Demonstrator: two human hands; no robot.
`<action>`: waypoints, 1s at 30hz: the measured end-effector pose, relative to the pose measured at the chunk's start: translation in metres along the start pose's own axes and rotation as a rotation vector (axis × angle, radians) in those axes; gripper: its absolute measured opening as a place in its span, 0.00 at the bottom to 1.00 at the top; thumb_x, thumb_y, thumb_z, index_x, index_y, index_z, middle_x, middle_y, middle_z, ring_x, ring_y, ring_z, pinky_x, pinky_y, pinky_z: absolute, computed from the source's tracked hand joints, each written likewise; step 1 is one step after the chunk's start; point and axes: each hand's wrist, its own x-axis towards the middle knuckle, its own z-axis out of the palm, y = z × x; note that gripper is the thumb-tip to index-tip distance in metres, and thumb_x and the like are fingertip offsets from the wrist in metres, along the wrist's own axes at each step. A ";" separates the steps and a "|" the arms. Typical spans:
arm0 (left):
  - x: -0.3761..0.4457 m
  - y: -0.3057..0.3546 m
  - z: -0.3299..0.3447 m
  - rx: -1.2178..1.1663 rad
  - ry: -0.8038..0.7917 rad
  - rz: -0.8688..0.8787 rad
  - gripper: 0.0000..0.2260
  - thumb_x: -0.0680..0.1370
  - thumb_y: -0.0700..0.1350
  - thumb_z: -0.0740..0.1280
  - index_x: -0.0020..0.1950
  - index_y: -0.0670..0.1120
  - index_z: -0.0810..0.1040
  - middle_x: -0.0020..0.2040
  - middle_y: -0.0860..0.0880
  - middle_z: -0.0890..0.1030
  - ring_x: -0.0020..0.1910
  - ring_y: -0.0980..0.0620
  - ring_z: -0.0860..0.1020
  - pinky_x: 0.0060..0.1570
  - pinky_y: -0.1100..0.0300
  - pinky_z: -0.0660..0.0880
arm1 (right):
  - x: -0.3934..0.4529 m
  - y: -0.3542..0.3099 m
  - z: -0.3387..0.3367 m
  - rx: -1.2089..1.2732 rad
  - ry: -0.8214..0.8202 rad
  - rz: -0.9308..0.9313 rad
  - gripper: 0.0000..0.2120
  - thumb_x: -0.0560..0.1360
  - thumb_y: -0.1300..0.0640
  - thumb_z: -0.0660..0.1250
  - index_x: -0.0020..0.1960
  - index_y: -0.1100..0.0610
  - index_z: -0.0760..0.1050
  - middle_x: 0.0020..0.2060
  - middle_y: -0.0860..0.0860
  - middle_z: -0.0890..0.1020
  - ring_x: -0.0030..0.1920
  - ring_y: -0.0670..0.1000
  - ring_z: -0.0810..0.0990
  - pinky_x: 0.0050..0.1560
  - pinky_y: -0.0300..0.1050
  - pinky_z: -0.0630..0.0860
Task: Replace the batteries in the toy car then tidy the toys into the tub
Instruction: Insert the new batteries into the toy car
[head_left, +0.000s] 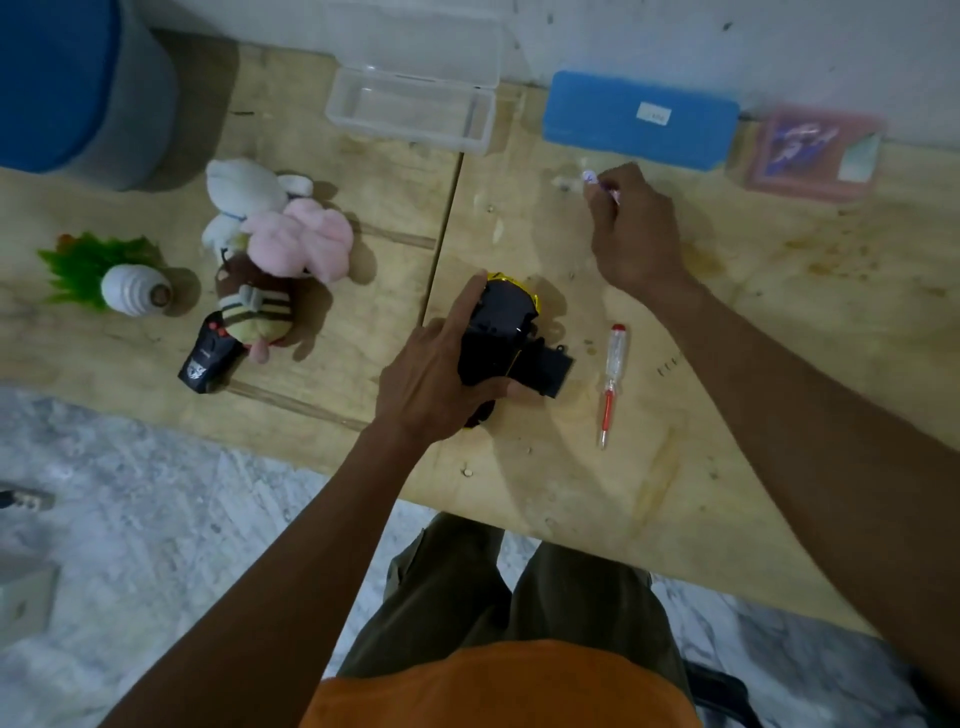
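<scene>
Plywood surface (519, 493): L hand (431, 379) grips upturned toy car (501, 338), R hand (631, 228) pinches batteries (597, 183) w/ fingers; check polarity, seat flat before lid.

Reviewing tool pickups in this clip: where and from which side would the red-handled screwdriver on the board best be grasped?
Grip the screwdriver by its clear and red handle, the thicker upper part, coming from above with fingers across its width. It lies flat on the wooden board, tip toward the person, with bare board on both sides. The right hand, pinching something small, is nearest; the left hand holds the toy car.
</scene>
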 end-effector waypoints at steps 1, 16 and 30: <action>0.000 0.000 0.001 0.000 -0.011 -0.001 0.53 0.66 0.67 0.75 0.78 0.67 0.39 0.64 0.47 0.79 0.57 0.43 0.79 0.46 0.41 0.81 | -0.008 -0.009 -0.003 0.204 0.030 0.104 0.15 0.84 0.50 0.58 0.59 0.59 0.76 0.42 0.51 0.82 0.39 0.51 0.78 0.42 0.47 0.74; -0.042 0.035 -0.032 -0.669 0.053 -0.003 0.50 0.72 0.45 0.79 0.81 0.61 0.49 0.64 0.69 0.73 0.62 0.60 0.77 0.62 0.56 0.75 | -0.151 -0.128 -0.080 1.252 0.024 0.605 0.10 0.82 0.51 0.65 0.58 0.56 0.78 0.43 0.50 0.82 0.26 0.46 0.65 0.22 0.37 0.60; -0.097 0.049 -0.126 -0.934 0.012 0.349 0.40 0.72 0.35 0.78 0.75 0.59 0.63 0.66 0.54 0.77 0.57 0.54 0.83 0.49 0.61 0.82 | -0.207 -0.207 -0.088 0.959 0.323 0.283 0.08 0.75 0.55 0.74 0.52 0.54 0.80 0.35 0.52 0.81 0.26 0.46 0.70 0.27 0.38 0.68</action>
